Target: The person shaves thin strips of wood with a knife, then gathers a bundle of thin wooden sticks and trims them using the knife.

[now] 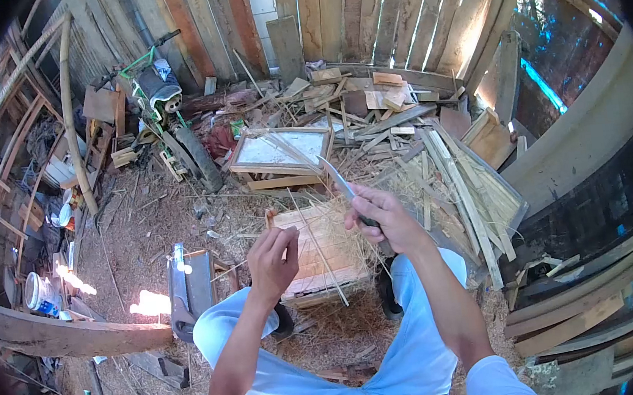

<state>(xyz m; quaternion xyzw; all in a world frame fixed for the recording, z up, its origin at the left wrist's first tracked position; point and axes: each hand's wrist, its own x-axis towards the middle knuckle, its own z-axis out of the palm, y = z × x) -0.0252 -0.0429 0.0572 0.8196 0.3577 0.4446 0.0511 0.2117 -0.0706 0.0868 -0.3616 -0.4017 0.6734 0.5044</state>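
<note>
My right hand [383, 214] is closed around the dark handle of a knife [338, 178], its blade pointing up and away to the left. To its left, my left hand [273, 261] has its fingers curled together in a pinch; whatever lies between them is too thin to make out. Below both hands, between my knees, stands a low wooden block or board [324, 261] with a pale top. A long thin stick [318, 247] lies slanted across it. Fine pale shavings [371, 247] are scattered around the board's right side, under the knife hand.
A wooden frame with a white panel [281, 149] lies ahead, beside a heap of scrap wood [391, 106]. A small bike [171, 112] stands at the back left. A hand saw [181, 302] is by my left knee. Long planks [461, 199] lie at the right.
</note>
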